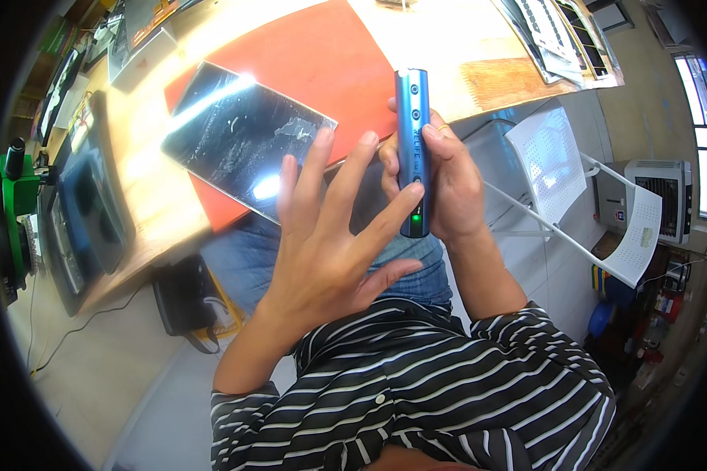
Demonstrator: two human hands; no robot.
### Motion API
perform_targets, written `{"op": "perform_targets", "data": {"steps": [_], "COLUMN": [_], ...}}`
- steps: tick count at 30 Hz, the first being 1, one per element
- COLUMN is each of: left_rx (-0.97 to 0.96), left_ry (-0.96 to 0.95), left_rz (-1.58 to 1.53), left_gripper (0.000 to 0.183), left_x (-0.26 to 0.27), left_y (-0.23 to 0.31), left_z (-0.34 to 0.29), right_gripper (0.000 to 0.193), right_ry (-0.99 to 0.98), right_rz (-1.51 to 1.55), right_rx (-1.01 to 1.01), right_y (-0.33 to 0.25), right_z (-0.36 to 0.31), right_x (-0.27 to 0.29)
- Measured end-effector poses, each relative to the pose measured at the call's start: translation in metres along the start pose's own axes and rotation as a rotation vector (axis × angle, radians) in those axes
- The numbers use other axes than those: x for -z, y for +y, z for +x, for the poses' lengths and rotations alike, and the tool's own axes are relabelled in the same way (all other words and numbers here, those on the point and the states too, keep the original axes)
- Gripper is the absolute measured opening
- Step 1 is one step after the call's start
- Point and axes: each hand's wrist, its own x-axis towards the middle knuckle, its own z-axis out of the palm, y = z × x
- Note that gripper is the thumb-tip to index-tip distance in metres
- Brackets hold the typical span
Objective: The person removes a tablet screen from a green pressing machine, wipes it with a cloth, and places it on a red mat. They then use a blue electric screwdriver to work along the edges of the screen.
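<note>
Blue pen-shaped tool [413, 149] stands upright near the middle of the head view, clasped in the right hand [440, 180], whose fingers wrap around its lower half; a small green light glows near its bottom end. Just left of it, the left hand [330, 243] is spread wide with fingers apart, holding nothing, one fingertip touching the tool's lower end. Farther off to the left, a dark glass panel [239, 137] with a scratched, shiny surface lies partly on a red mat [314, 55] on the wooden workbench [145, 169]. To the right, white perforated chairs [550, 161] stand on the pale floor. A striped shirt [448, 385] fills the near edge.
</note>
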Motion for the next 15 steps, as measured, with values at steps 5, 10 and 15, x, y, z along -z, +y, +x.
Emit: {"op": "perform_targets", "data": {"steps": [5, 10, 15], "left_rx": [0.023, 0.002, -0.001], "left_ry": [-0.024, -0.044, -0.035], "left_rz": [0.082, 0.103, 0.092], "left_gripper": [0.065, 0.065, 0.066], "left_x": [0.001, 0.002, 0.002], "left_y": [0.0, 0.001, -0.001], "left_z": [0.013, 0.01, 0.002], "right_gripper": [0.044, 0.044, 0.043], "right_ry": [0.028, 0.061, 0.074], "right_rz": [0.019, -0.185, -0.233], "right_rx": [-0.027, -0.057, -0.053], "right_y": [0.0, -0.005, -0.008], "right_z": [-0.005, -0.01, -0.011], "right_x": [-0.006, -0.004, -0.002]}}
